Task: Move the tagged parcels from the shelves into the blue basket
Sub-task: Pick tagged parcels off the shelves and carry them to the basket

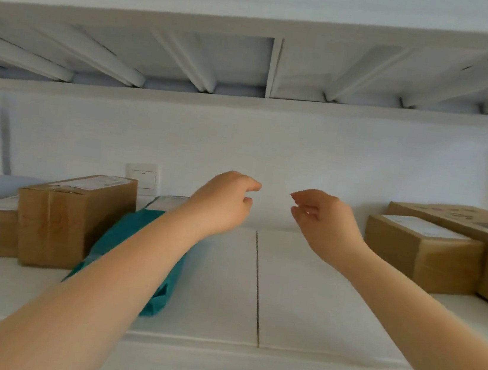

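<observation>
Cardboard boxes sitting left on shelf: stiff, probably light; gripping opposite sides advised.
Teal poly mailer lying under left forearm: soft, slippery.
Left hand, right hand hovering mid-shelf, fingers loosely curled, holding nothing.
Labelled box resting right.
Blue basket out of view.

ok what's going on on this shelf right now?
A person reaches both arms over the white shelf. The left hand and right hand hover above its bare middle, fingers loosely curled, holding nothing. Cardboard boxes and a teal mailer bag sit left, more boxes right. No basket in view.
</observation>
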